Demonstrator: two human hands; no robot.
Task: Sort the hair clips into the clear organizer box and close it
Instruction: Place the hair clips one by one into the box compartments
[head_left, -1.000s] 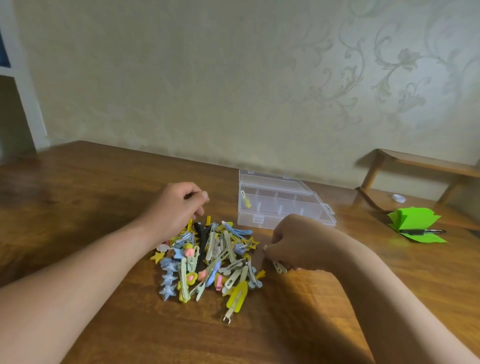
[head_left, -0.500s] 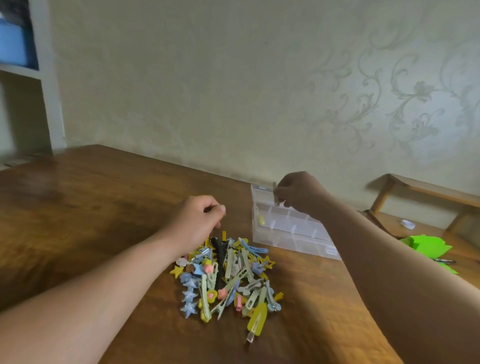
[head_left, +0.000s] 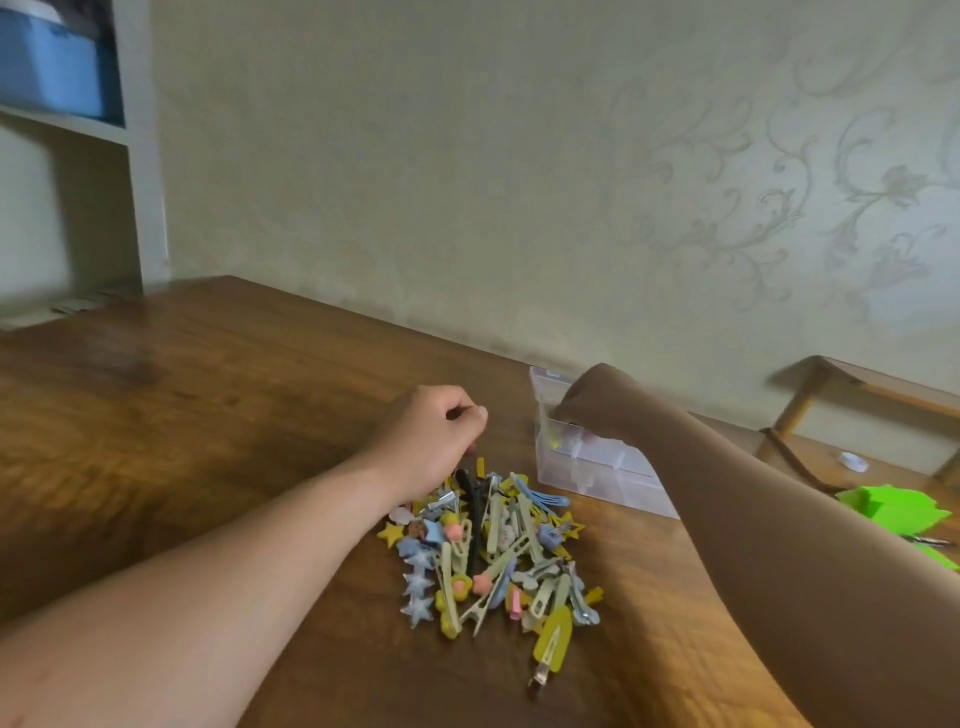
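L hand (head_left: 434, 441) is sitting at the far edge of the hair clips (head_left: 493, 551), fingers curled in w/ thumb against index; can't tell if it's pinching anything. The clips are lying in a loose heap on the wooden table (head_left: 208, 415), approx. centre of view. A black clip (head_left: 474, 512) is lying at the far side, blue star clips (head_left: 418, 584) are running along the left, and a big yellow clip (head_left: 553, 642) is sticking out at the near edge. The clear organizer box (head_left: 608, 480) is standing just right of & beyond the heap, near the wall, top looking open, dividers showing. A small yellow clip (head_left: 555, 442) is lying in its far-left compartment. R hand (head_left: 597, 408) is reaching down over that same corner of the box, back of hand facing the camera. Its fingers are hidden, so the grip can't be told. Further right, green paper (head_left: 893, 512) is lying on the table near a wooden rack (head_left: 857, 382). A blue bin (head_left: 52, 62) is sitting on a shelf, top left.
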